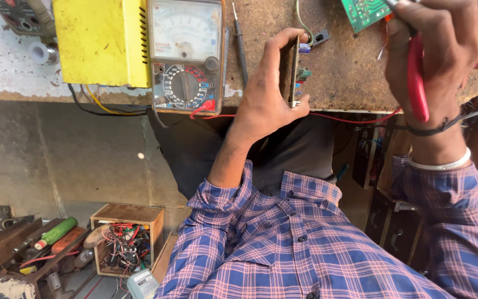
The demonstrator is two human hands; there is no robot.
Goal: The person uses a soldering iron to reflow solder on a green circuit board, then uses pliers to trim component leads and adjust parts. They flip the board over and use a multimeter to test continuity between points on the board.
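Circuit board (292,71), held on edge at the workbench (349,77) front edge, gripped by the left hand (266,91). Right hand (443,55) clasps red-handled pliers (416,77) near a green board (365,12). A meter (186,55) and yellow box (100,41) stand leftward.

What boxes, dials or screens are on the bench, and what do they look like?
Meter: on the bench, left of the left hand; upright rectangle, pale needle dial above a round black knob, red trim.
Yellow box: against the meter's left side; plain yellow casing with side vents.
Green board: at the top edge, by the right hand; flat, green.
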